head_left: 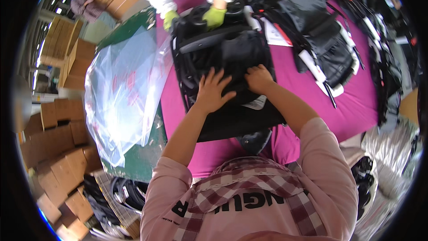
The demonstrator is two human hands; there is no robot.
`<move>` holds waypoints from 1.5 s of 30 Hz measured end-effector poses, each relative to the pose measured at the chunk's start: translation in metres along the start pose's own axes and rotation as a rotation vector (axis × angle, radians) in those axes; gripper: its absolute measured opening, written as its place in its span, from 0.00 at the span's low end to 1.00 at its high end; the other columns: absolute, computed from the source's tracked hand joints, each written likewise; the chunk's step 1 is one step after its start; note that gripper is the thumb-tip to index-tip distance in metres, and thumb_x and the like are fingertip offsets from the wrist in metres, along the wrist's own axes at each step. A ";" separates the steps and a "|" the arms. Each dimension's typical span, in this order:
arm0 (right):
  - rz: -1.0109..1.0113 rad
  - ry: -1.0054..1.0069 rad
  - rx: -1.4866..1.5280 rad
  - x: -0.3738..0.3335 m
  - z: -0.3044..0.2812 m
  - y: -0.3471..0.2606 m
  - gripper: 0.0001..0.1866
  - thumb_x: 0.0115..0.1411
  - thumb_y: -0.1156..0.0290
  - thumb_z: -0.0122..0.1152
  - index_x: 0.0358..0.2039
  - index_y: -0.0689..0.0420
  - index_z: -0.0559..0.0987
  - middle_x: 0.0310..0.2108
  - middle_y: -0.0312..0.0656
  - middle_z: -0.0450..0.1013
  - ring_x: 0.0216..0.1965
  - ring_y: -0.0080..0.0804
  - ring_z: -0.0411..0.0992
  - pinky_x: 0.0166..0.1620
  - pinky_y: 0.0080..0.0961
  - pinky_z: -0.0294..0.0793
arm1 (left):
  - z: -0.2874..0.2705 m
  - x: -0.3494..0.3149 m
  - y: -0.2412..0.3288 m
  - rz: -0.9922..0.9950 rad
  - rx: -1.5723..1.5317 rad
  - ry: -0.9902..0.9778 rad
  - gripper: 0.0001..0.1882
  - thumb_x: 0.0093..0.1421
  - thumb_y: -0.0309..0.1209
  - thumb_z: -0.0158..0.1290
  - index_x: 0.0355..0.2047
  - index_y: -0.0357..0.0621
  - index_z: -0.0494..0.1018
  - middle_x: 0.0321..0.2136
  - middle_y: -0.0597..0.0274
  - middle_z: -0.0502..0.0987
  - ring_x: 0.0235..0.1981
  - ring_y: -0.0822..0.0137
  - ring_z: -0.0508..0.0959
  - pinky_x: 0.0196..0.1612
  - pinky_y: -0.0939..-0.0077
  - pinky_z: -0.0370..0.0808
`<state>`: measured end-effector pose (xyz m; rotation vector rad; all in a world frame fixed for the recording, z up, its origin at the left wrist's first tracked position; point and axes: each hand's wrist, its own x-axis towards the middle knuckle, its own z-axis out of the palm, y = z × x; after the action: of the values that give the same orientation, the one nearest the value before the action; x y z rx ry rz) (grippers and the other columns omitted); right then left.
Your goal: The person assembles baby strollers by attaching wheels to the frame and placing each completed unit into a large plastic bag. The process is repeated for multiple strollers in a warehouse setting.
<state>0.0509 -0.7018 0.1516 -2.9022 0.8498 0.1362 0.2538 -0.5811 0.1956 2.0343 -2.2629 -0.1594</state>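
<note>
A folded black stroller (246,47) lies in front of me on a table covered with magenta cloth (178,138). My left hand (213,93) rests on its black fabric with the fingers spread. Slightly to the right, my right hand (259,79) is closed, its curled fingers gripping the stroller's dark fabric. Part of a white label (256,103) shows below that hand. Across the table, a co-worker's green-gloved hands (215,17) are at the stroller's far end, by its black wheels (234,13).
Clear plastic bags (127,89) cover much of the green tabletop at left. More black stroller parts (318,27) lie on the cloth at right, beside a white printed sheet (275,33). Cardboard boxes (62,136) are piled at far left. Plastic wrapping (388,151) fills the lower right.
</note>
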 end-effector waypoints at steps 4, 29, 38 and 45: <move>0.049 0.118 0.242 -0.049 -0.021 -0.016 0.27 0.46 0.49 0.65 0.44 0.51 0.80 0.48 0.45 0.73 0.54 0.43 0.67 0.56 0.40 0.62 | 0.003 0.012 0.007 0.099 0.034 -0.188 0.37 0.54 0.60 0.52 0.60 0.57 0.66 0.59 0.54 0.67 0.63 0.52 0.61 0.64 0.47 0.51; 2.409 0.489 0.188 -0.718 0.151 -0.115 0.33 0.49 0.63 0.63 0.57 0.48 0.66 0.58 0.49 0.64 0.57 0.51 0.64 0.56 0.45 0.67 | 0.012 -0.077 0.308 0.630 -0.425 -0.329 0.29 0.57 0.36 0.57 0.57 0.39 0.64 0.62 0.37 0.55 0.61 0.39 0.59 0.62 0.52 0.59; 1.894 0.200 0.704 -0.814 0.101 -0.087 0.28 0.42 0.71 0.69 0.48 0.57 0.77 0.42 0.51 0.77 0.46 0.49 0.75 0.49 0.38 0.74 | 0.032 -0.082 0.396 0.594 -0.404 -0.518 0.29 0.59 0.36 0.57 0.57 0.37 0.63 0.62 0.38 0.55 0.59 0.40 0.64 0.59 0.54 0.64; 1.327 0.567 1.255 -0.750 0.064 -0.063 0.28 0.42 0.80 0.64 0.49 0.54 0.78 0.41 0.43 0.77 0.38 0.30 0.76 0.44 0.27 0.75 | 0.035 -0.086 0.420 0.608 -0.431 -0.545 0.28 0.59 0.36 0.57 0.57 0.39 0.63 0.61 0.40 0.56 0.59 0.42 0.65 0.59 0.55 0.65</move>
<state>-0.5479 -0.2422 0.1818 -0.9214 1.8328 -0.7999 -0.1559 -0.4513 0.2200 1.1178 -2.7041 -1.1376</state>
